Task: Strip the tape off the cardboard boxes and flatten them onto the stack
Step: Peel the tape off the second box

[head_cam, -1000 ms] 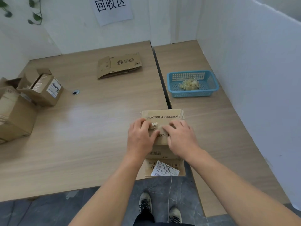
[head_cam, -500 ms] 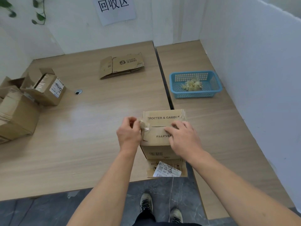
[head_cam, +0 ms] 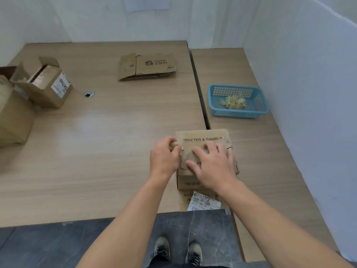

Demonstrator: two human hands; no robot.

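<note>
The left hand (head_cam: 164,157) pinched tape (head_cam: 176,146) at the left edge of the box (head_cam: 204,139), and the right hand (head_cam: 214,167) lay flat on top. The box sat on a wooden table (head_cam: 106,142) with white walls (head_cam: 309,74) behind.

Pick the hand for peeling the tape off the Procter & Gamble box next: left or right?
Left. The left hand already pinches the loose tape at the left edge of the box, while the right hand lies flat on top, bracing it.

Box (head_cam: 204,136) at table's (head_cam: 108,144) near edge, flattened cardboard (head_cam: 148,66) behind, basket (head_cam: 238,101) right, open boxes (head_cam: 44,84) left
</note>
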